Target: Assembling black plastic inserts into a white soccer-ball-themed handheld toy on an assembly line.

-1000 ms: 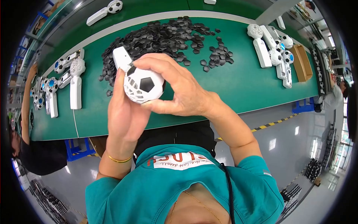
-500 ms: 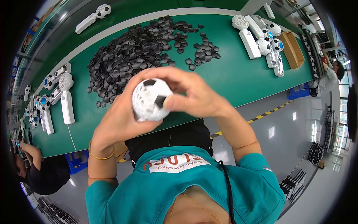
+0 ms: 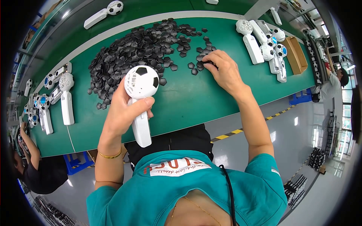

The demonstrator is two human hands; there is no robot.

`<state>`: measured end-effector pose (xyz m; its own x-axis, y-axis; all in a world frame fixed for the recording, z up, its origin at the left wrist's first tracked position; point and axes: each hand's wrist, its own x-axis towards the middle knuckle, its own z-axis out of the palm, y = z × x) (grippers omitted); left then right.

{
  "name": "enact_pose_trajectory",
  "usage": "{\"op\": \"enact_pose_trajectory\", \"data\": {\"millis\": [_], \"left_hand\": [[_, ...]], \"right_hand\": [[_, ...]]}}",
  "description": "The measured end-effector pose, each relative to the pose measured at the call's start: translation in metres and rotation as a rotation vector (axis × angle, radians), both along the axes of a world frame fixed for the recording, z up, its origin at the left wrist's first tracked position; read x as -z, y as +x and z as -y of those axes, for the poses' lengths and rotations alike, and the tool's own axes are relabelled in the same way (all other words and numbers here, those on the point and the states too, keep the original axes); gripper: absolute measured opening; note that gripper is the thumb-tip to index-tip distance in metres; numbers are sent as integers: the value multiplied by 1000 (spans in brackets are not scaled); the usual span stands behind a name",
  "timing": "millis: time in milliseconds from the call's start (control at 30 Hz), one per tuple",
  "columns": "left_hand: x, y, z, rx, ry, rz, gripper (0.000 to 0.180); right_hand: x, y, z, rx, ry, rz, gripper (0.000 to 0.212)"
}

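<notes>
My left hand (image 3: 124, 113) grips the white handle of a hand-held fan (image 3: 141, 90) whose round head is patterned like a football, white with black pentagon pieces. It is held upright above the green table (image 3: 181, 101). My right hand (image 3: 222, 69) reaches out to the table and its fingertips press on small black pentagon pieces at the right edge of a large pile of black pieces (image 3: 139, 49). Whether a piece is pinched between the fingers is hidden.
Several white fans lie at the table's left (image 3: 56, 94) and several more at the right (image 3: 264, 45), beside a brown cardboard box (image 3: 296, 54). One more fan (image 3: 102, 13) lies at the far edge. Another person (image 3: 30, 165) sits lower left; a third stands far right.
My right hand has left the fan's head and moved out to the black pieces on the table. My left hand now holds the fan alone, by its handle.
</notes>
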<state>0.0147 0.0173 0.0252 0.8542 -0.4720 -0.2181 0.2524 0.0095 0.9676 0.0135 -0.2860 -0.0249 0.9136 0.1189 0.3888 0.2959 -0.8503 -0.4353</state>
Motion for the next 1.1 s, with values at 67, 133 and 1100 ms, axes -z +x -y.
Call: {"op": "enact_pose_trajectory", "data": {"millis": [67,133,1100], "left_hand": [[1,0,-1,-2,-11,-14,59],[3,-1,1,-18,-10,-21,58],[12,-1,3,-88,-83,-57,58]], "right_hand": [[2,3,0,-29,-15,11,14],[2,4,2,-37,-2,32,13],[-18,23,-4,97,45,-288,13]]}}
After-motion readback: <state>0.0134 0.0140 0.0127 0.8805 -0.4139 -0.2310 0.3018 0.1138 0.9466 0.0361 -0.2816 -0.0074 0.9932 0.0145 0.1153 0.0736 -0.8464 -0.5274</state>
